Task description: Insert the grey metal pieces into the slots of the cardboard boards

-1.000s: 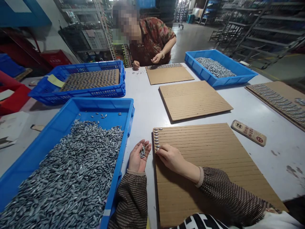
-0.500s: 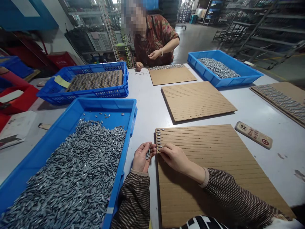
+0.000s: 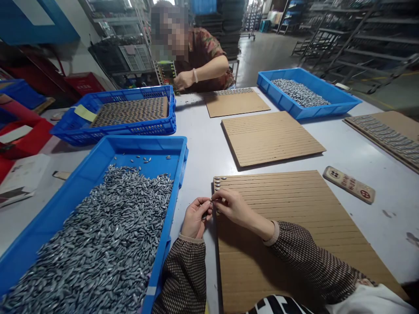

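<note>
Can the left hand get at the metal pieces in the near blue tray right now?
Probably yes: the left hand lies right beside the near blue tray, open-topped, with nothing between them.

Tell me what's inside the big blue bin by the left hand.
The blue bin holds a heap of small grey metal pieces, deepest at the near end. A few loose ones lie on the blue floor at the far end. Whatever is beneath the heap is covered.
</note>
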A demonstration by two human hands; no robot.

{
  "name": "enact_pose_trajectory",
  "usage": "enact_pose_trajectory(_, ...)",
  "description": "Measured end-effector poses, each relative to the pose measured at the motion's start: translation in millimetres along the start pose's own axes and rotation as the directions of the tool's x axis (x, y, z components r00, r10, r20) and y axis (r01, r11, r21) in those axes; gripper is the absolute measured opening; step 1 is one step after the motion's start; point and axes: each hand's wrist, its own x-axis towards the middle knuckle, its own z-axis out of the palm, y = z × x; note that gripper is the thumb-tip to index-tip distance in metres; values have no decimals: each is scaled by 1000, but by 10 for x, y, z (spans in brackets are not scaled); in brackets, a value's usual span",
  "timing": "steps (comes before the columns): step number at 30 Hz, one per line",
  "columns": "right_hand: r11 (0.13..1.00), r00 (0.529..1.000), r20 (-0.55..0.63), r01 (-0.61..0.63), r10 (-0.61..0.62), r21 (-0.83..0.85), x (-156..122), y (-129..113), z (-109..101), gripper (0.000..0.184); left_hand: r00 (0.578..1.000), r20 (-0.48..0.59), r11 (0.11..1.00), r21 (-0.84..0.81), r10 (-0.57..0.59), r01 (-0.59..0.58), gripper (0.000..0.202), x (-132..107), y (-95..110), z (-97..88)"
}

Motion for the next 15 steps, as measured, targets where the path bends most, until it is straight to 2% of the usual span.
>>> enact_pose_trajectory(4, 999, 996, 84, 11, -14, 42, 24, 13, -65, 13, 999, 41, 1000, 23, -21, 20, 33, -13, 4, 8)
enact_pose_trajectory(6, 999, 996, 82, 23, -26, 34, -16, 36, -96, 12, 1000, 20, 1000, -18, -19, 19, 32, -2, 16, 1)
enact_pose_trajectory(8, 999, 996, 78, 44, -44, 3, -101, 71, -122, 11, 996, -91, 994, -114, -4, -6, 24, 27, 43, -24)
enact_pose_trajectory(11, 992, 992, 92, 91, -83, -84, -281, 134, -117, 12, 953, -303, 961, -273, -32, -54, 16, 82, 93, -78)
enact_pose_trajectory(13, 979, 988, 102, 129, -113, -161, -397, 172, -74, 14, 941, -334, 944, -323, -49, -66, 22, 107, 107, -101)
enact_pose_trajectory(15, 953, 984, 104, 167, -145, -254, -481, 199, -12, 15, 950, -309, 940, -336, -50, -60, 24, 115, 95, -102)
